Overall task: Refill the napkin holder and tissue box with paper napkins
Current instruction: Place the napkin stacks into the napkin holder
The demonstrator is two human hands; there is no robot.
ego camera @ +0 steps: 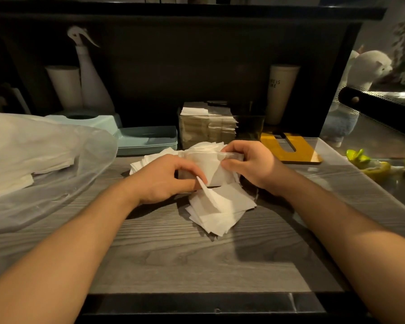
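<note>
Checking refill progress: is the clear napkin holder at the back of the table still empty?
No, the clear napkin holder already holds a stack of white napkins filling its left part, rising to its rim.

Grey wood-grain tabletop (173, 253), matt. Soft white paper napkins (222, 209), matt, slightly creased. Clear, glossy plastic napkin holder (250, 127). Thin translucent plastic bag (56, 160), wrinkled and faintly shiny. Smooth pale-blue plastic tissue box (147, 140). Glossy yellow panel (290, 148). Fluffy plush toy (365, 69).

white napkins (222, 206); yellow board (309, 150)
</note>
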